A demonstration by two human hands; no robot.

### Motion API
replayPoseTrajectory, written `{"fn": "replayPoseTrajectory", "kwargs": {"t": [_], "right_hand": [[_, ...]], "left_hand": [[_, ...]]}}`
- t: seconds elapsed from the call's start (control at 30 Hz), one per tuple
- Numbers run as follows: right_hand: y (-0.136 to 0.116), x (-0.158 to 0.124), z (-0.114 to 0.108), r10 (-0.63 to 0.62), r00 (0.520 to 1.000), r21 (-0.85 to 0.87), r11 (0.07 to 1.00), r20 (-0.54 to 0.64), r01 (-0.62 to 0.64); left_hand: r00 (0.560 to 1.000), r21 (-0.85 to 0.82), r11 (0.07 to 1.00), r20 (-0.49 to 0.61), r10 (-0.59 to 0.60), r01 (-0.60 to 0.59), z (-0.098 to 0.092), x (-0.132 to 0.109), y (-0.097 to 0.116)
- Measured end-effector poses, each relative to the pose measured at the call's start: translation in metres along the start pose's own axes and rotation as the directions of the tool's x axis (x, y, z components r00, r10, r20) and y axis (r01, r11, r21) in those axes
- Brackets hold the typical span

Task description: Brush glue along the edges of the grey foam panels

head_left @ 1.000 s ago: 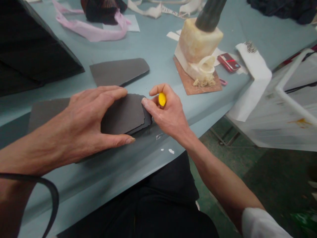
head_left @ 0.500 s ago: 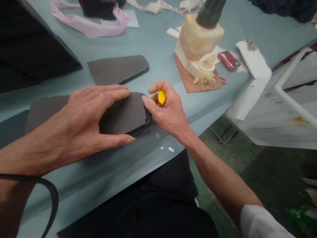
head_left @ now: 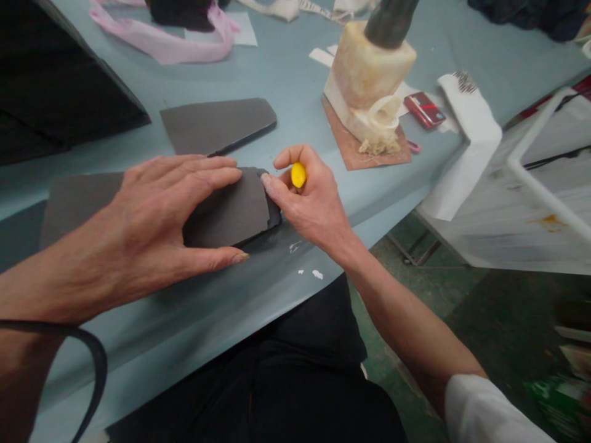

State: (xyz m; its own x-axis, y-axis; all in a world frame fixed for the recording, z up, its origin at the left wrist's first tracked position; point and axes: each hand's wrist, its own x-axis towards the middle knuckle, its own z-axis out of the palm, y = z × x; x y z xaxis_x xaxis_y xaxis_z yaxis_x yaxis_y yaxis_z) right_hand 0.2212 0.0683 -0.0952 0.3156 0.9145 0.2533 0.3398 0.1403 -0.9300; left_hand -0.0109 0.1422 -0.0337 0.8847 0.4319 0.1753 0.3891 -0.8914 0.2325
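My left hand [head_left: 152,227] lies flat with fingers stretched over a stack of dark grey cut sheets [head_left: 231,212] on the blue-grey table [head_left: 286,80]. My right hand [head_left: 307,200] is closed around a small tool with a yellow end [head_left: 298,175], its thumb tip touching the stack's right edge. The tool's working end is hidden by the fingers. A single grey sheet [head_left: 217,123] of the same shape lies just beyond the stack.
A yellowish block [head_left: 369,80] with a dark handle stands on a brown board [head_left: 369,147] at the back right. Beside it lie a red pack [head_left: 427,109] and white paper [head_left: 466,135]. Black material [head_left: 55,92] fills the left; pink ribbon [head_left: 184,46] lies behind.
The top sheets, fanned out at the right end a second ago, now sit more squarely aligned. Both hands stay in place; the view has shifted slightly.
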Motion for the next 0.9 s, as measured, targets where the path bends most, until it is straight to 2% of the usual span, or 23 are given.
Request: {"fn": "replayPoseTrajectory", "kwargs": {"t": [0.53, 0.73, 0.9], "right_hand": [[-0.0072, 0.0008, -0.003, 0.057, 0.998, -0.009, 0.998, 0.005, -0.057], [-0.007, -0.0011, -0.0057, 0.041, 0.997, -0.057, 0.997, -0.061, -0.044], [-0.0056, -0.0014, -0.0072, 0.002, 0.994, -0.011, 1.0, -0.105, -0.003]], "left_hand": [[1.0, 0.044, 0.999, -0.003, 0.018, -0.017, 0.0014, -0.0001, 0.0021], [1.0, 0.052, 0.999, 0.0, -0.005, 0.005, 0.004, -0.0025, 0.0004], [1.0, 0.049, 0.999, -0.014, 0.011, -0.011, 0.0025, -0.0016, 0.0006]]}}
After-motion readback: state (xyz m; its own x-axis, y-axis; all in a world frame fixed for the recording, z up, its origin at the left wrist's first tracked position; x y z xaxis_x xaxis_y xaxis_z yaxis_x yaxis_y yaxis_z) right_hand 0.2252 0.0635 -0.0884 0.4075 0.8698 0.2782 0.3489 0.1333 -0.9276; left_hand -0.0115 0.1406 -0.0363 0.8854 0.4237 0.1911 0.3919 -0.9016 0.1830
